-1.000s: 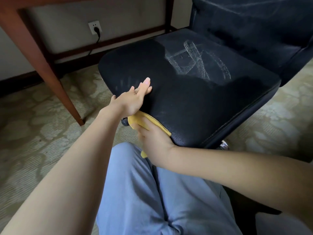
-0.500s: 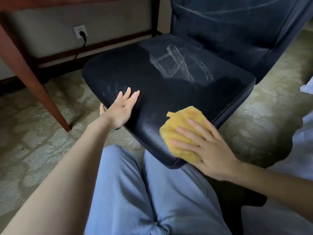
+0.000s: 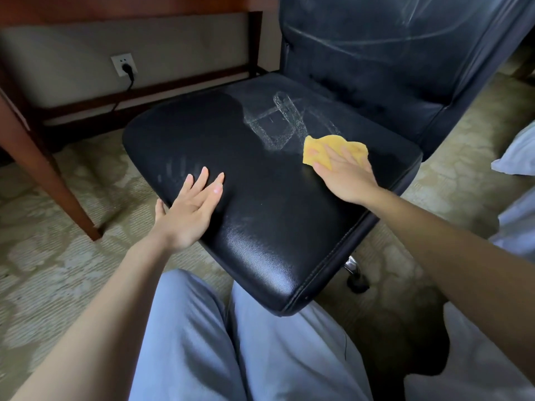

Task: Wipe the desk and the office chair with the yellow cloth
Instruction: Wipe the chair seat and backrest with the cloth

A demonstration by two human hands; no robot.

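Observation:
The black leather office chair (image 3: 260,215) fills the middle of the view, seat toward me, backrest at the upper right. White dusty streaks mark the far part of the seat and the backrest. The yellow cloth (image 3: 318,149) lies flat on the seat's right side, just beside the streaks. My right hand (image 3: 344,178) presses on it with straight, spread fingers. My left hand (image 3: 191,209) rests flat on the seat's near left edge, fingers straight, holding nothing. Of the desk, only a reddish wooden leg (image 3: 43,169) and underside show at the upper left.
A wall socket (image 3: 123,63) with a black plug and cord sits on the wall behind the chair. Patterned carpet covers the floor. My knees in light blue trousers (image 3: 202,342) are directly below the seat. White fabric (image 3: 518,151) lies at the right edge.
My right hand has slid the cloth from under the seat's front edge, over the near right part, up to the far right beside the streaks. My left hand stayed on the left edge.

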